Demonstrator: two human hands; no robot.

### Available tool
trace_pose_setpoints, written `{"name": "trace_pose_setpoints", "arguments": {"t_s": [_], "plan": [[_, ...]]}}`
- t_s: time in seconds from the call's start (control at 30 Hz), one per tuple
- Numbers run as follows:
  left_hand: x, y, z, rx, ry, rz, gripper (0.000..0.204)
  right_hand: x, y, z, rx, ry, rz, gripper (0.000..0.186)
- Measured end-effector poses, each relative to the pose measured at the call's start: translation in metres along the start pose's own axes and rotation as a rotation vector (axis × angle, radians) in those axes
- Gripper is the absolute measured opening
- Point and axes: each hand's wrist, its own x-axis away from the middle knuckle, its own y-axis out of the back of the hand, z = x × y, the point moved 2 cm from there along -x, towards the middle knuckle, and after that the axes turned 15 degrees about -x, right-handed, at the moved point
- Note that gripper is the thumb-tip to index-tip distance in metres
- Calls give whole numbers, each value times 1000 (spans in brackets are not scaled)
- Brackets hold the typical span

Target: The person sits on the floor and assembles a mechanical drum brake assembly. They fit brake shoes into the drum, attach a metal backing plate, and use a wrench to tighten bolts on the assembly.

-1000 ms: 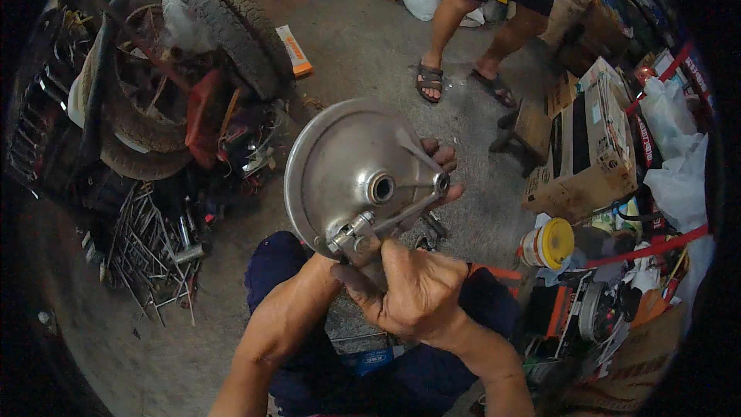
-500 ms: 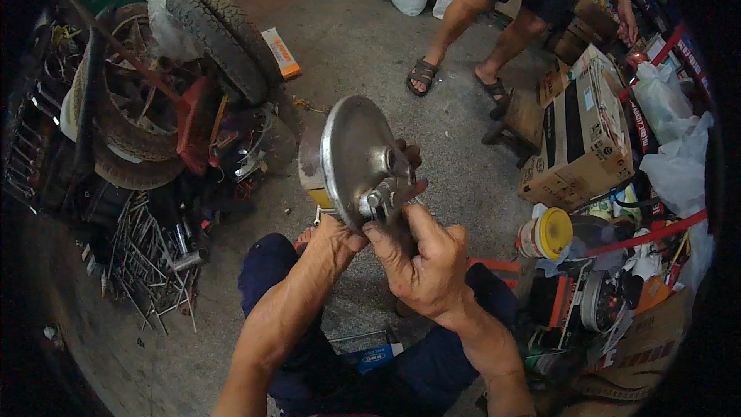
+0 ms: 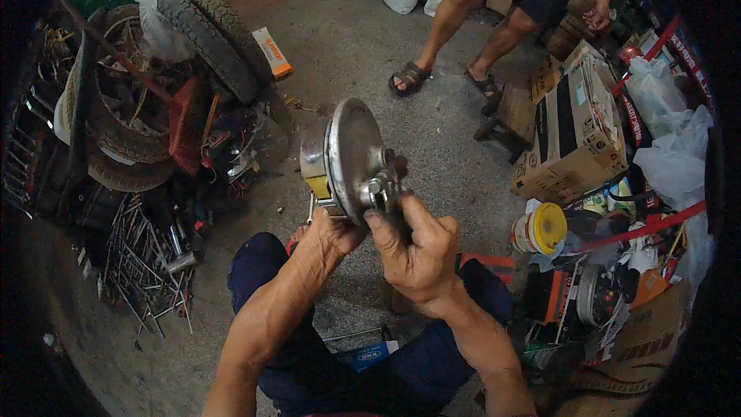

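Note:
In front of me a round metal drum brake plate (image 3: pixel 356 150) is held up, tilted with its smooth outer face toward the right. Brake shoes (image 3: pixel 312 156) with a yellow patch show behind its rim on the left. My left hand (image 3: pixel 337 230) grips the plate from below, its fingers mostly hidden behind it. My right hand (image 3: pixel 421 251) is closed, thumb and forefinger pinched at the small metal brake arm (image 3: pixel 378 189) and bolt on the plate's lower face. Its fingertips and whatever lies between them are partly hidden.
Worn tires (image 3: pixel 208 38) and a pile of metal rods and tools (image 3: pixel 143 262) lie at left. A person in sandals (image 3: pixel 409 77) stands ahead. Cardboard boxes (image 3: pixel 575 135), a yellow-lidded bucket (image 3: pixel 546 228) and plastic bags fill the right. A blue box (image 3: pixel 367 355) lies between my legs.
The brake plate has turned slightly, showing its face more edge-on and more of the shoes on its left. Both hands keep hold; the whole view has shifted a little.

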Motion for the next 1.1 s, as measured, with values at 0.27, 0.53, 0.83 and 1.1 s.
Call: {"name": "trace_pose_setpoints", "arguments": {"t_s": [0.27,0.53,0.83,1.1], "plan": [[1,10,5,-89,17,-38,31,11,-3,-1,21,-120,11,22],[0,-1,-2,291,37,310,44,22,-14,-2,173,291,43,41],[-1,-6,13,386,49,523,49,38,-39,42,59,128,130,32],[-14,-5,34,467,76,667,54,29,-36,48,-72,-79,140,32]]}}
